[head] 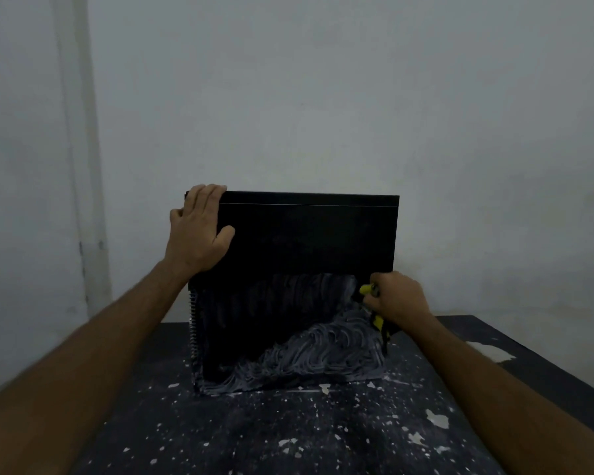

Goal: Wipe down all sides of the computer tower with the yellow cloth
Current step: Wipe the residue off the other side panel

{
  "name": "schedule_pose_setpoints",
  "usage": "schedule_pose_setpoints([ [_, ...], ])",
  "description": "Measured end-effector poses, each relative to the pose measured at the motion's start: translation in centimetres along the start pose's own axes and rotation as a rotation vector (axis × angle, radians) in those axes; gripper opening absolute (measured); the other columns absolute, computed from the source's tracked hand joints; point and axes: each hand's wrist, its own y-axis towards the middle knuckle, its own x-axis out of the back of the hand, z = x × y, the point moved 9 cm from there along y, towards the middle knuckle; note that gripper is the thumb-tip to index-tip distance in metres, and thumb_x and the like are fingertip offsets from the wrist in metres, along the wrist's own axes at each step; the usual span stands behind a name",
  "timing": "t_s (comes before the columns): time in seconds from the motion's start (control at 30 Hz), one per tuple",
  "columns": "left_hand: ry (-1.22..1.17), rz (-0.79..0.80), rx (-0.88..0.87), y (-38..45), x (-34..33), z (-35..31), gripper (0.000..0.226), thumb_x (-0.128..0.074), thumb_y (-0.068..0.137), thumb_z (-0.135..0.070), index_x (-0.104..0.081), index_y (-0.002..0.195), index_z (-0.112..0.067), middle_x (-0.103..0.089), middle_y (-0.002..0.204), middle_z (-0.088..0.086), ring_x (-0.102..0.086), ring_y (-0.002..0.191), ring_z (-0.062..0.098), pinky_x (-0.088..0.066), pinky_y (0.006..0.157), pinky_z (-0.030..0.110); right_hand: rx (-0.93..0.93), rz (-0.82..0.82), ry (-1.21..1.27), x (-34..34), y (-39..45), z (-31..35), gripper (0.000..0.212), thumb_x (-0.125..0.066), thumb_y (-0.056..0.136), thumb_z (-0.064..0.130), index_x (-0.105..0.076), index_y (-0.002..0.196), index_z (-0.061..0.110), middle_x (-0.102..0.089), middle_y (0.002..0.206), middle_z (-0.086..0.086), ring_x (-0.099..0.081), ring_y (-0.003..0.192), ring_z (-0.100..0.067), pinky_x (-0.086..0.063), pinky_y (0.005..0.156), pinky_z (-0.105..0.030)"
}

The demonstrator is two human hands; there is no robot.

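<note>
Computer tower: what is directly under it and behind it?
The computer tower stands on a dark speckled table; a pale wall rises behind. The contact underneath is hidden.

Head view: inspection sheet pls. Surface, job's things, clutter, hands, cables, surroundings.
Surface: dark table, speckled with pale flecks and chips.
Job's things: black computer tower stands on the table; upper part of the facing panel is dark and clean, lower part carries grey streaky smears. Yellow cloth is bunched at the panel's right edge, mostly hidden by the hand.
Clutter: nothing seen beyond the flecks.
Hands: left hand grips the tower's top left corner, fingers over the top edge; right hand holds the cloth against the right edge.
Cables: nothing seen.
Surroundings: plain pale wall behind; dim light.
</note>
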Motion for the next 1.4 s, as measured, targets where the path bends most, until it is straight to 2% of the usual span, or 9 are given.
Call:
schedule_pose_setpoints([
  [0.07,-0.005,-0.008,0.003,-0.1,0.1,0.0,0.075,-0.042,0.081,-0.039,-0.035,0.152,-0.015,-0.036,0.156,0.003,-0.025,0.148,0.021,-0.033,0.100,0.052,-0.017,-0.124,0.071,0.8,0.0,-0.4,0.022,-0.069,0.089,0.029,-0.059,0.086,0.010,-0.054,0.071,-0.004,-0.052,0.061,-0.028,-0.034,0.047,-0.032],
  [0.2,-0.003,-0.003,0.004,-0.1,0.0,0.0,0.075,-0.042,0.082,-0.039,-0.034,0.152,-0.016,-0.035,0.156,0.003,-0.024,0.149,0.021,-0.034,0.101,0.053,0.107,0.049,-0.064,-0.5,0.0,2.0,0.017,-0.062,0.092,0.033,-0.057,0.091,0.017,-0.062,0.084,-0.006,-0.063,0.076,-0.030,-0.050,0.058,-0.036],
  [0.3,-0.004,-0.003,0.010,-0.1,0.0,0.0,0.074,-0.041,0.081,-0.040,-0.034,0.152,-0.016,-0.035,0.156,0.002,-0.024,0.149,0.021,-0.033,0.101,0.053,0.015,-0.109,0.056,1.0,0.8,0.9,0.022,-0.066,0.089,0.030,-0.054,0.085,0.013,-0.059,0.076,-0.008,-0.059,0.066,-0.032,-0.042,0.050,-0.034],
  [0.43,-0.002,-0.002,0.005,-0.1,0.0,0.1,0.075,-0.042,0.082,-0.039,-0.034,0.152,-0.016,-0.035,0.157,0.003,-0.024,0.149,0.021,-0.033,0.102,0.053,0.145,0.080,-0.085,-0.6,0.6,3.6,0.020,-0.063,0.090,0.036,-0.059,0.096,0.017,-0.063,0.088,-0.006,-0.064,0.078,-0.030,-0.046,0.060,-0.034],
  [0.57,0.002,0.002,0.011,-0.1,0.0,0.1,0.075,-0.042,0.082,-0.039,-0.034,0.153,-0.016,-0.034,0.157,0.002,-0.023,0.150,0.020,-0.033,0.102,0.053,0.026,-0.101,0.045,0.7,1.0,2.5,0.022,-0.066,0.088,0.032,-0.055,0.091,0.014,-0.061,0.080,-0.008,-0.060,0.069,-0.033,-0.043,0.053,-0.034],
  [0.7,0.009,0.002,0.008,0.0,-0.2,0.0,0.075,-0.042,0.081,-0.040,-0.034,0.152,-0.016,-0.035,0.156,0.001,-0.024,0.149,0.020,-0.033,0.101,0.052,0.112,0.078,-0.047,-0.5,0.8,4.1,0.019,-0.064,0.088,0.034,-0.059,0.093,0.017,-0.059,0.081,-0.003,-0.061,0.072,-0.029,-0.048,0.058,-0.034],
  [1.07,0.008,-0.003,0.010,-0.1,-0.1,0.0,0.075,-0.043,0.081,-0.039,-0.034,0.152,-0.015,-0.034,0.156,0.002,-0.024,0.149,0.021,-0.034,0.102,0.054,0.075,-0.119,0.080,1.1,1.5,5.6,0.022,-0.066,0.089,0.033,-0.057,0.093,0.013,-0.057,0.079,-0.005,-0.058,0.067,-0.031,-0.036,0.053,-0.032],
  [1.17,0.009,0.000,0.016,0.0,-0.3,0.0,0.075,-0.043,0.081,-0.039,-0.034,0.152,-0.015,-0.034,0.157,0.002,-0.023,0.150,0.021,-0.033,0.102,0.054,0.194,0.058,-0.001,-0.4,1.3,7.6,0.020,-0.065,0.090,0.037,-0.058,0.096,0.019,-0.057,0.082,-0.002,-0.059,0.073,-0.028,-0.037,0.057,-0.031],
  [1.4,0.008,-0.012,0.008,-0.1,-0.2,-0.1,0.076,-0.043,0.081,-0.039,-0.035,0.152,-0.015,-0.035,0.156,0.002,-0.025,0.149,0.021,-0.033,0.101,0.052,0.209,0.006,0.088,-0.8,1.1,9.6,0.022,-0.067,0.088,0.035,-0.055,0.088,0.017,-0.055,0.077,0.000,-0.060,0.071,-0.026,-0.034,0.054,-0.031],
])
